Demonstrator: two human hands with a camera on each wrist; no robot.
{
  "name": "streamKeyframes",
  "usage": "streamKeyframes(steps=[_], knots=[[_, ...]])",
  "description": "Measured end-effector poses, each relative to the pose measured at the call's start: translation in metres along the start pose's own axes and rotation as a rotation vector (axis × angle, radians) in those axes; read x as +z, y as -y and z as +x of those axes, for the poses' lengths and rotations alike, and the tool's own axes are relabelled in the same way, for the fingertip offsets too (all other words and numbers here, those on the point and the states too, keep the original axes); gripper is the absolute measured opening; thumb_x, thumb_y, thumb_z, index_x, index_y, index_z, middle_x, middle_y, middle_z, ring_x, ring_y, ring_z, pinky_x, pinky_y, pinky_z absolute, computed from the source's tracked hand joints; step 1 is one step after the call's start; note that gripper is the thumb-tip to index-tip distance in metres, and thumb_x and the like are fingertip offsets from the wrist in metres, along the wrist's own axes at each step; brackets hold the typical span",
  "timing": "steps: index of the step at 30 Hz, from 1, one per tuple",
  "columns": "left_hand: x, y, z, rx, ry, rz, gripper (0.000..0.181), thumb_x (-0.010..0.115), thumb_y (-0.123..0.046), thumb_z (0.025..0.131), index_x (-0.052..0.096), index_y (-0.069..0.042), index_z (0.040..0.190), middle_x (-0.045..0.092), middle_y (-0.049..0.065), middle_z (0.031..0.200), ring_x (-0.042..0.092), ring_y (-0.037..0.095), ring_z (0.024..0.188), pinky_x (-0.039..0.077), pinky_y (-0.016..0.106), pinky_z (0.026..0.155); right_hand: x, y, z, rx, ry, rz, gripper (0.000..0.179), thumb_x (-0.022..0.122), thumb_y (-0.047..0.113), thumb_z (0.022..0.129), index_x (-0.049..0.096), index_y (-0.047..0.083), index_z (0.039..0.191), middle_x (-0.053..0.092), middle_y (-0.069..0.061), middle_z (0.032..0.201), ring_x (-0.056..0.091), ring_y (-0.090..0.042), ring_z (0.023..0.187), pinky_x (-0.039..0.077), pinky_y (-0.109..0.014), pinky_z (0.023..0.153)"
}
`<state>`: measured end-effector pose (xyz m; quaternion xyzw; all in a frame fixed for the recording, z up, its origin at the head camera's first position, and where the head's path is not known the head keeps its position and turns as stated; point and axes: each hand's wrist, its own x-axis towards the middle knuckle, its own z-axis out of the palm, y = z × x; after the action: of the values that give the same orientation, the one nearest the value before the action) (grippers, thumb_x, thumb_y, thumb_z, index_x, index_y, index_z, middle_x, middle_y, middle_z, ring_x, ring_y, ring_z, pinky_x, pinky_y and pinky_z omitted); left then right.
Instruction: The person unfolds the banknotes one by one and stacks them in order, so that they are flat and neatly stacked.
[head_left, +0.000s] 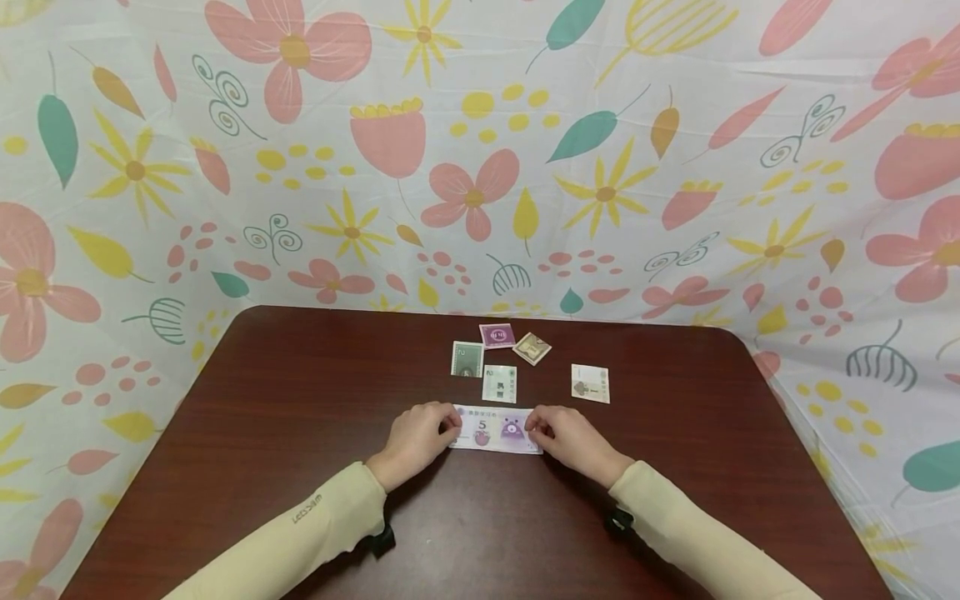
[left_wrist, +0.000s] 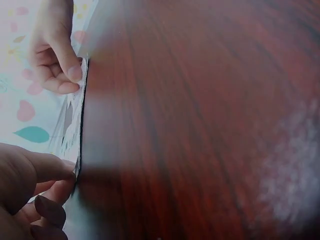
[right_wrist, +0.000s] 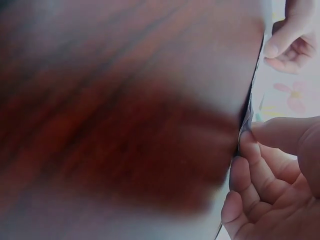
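Observation:
A pale purple play banknote (head_left: 495,442) with a 5 and a purple bear printed on it is stretched out flat between both hands. Its left end is pinched by the left hand (head_left: 415,437), thumb against fingers. The right hand (head_left: 573,442) pinches the opposite end. In the left wrist view the note (left_wrist: 74,127) appears nearly edge-on, close over the table. From the right wrist, the thumb and index finger of the right hand (right_wrist: 285,170) meet at the note's edge, with the other fingers curled beneath.
Beyond the note lie a dark green folded note (head_left: 467,359), a pale green one (head_left: 499,383), a purple one (head_left: 497,336) and a brown one (head_left: 532,348). A whitish-brown note (head_left: 591,383) lies apart to the right. A floral cloth (head_left: 480,108) hangs behind the dark wooden table (head_left: 300,375).

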<state>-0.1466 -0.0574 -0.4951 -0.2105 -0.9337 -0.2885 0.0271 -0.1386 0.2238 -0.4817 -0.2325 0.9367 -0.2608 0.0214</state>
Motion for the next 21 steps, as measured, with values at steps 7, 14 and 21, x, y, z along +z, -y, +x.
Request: streamKeyframes(steps=[7,14,21], knots=[[-0.0018,-0.002,-0.0011,-0.002,-0.041,0.001,0.004,0.078,-0.015,0.09,0.076,-0.018,0.09,0.068,-0.008,0.083,0.069,0.017,0.074,0.05,0.036,0.059,-0.0046,0.0001,0.0015,0.003,-0.019,0.025,0.007,0.072,0.003,0.095,0.073,0.009,0.098,0.067,0.006,0.083,0.056,-0.005,0.074,0.05,-0.026,0.068],[-0.0024,-0.0016,-0.001,0.007,-0.042,0.005,0.005,0.077,-0.013,0.09,0.075,-0.018,0.089,0.068,-0.007,0.083,0.067,0.018,0.072,0.05,0.036,0.057,-0.005,0.0014,0.004,0.01,0.011,0.031,0.006,0.073,0.005,0.095,0.072,0.006,0.1,0.067,0.005,0.083,0.054,-0.005,0.072,0.049,-0.025,0.066],[0.0001,0.0015,-0.0016,0.008,-0.008,0.014,0.006,0.077,-0.018,0.092,0.075,-0.014,0.089,0.067,-0.007,0.083,0.066,0.015,0.072,0.049,0.035,0.057,-0.0038,0.0031,0.0055,0.027,0.04,0.018,0.004,0.073,0.004,0.094,0.073,0.006,0.098,0.067,0.004,0.083,0.055,-0.008,0.073,0.05,-0.027,0.068]])
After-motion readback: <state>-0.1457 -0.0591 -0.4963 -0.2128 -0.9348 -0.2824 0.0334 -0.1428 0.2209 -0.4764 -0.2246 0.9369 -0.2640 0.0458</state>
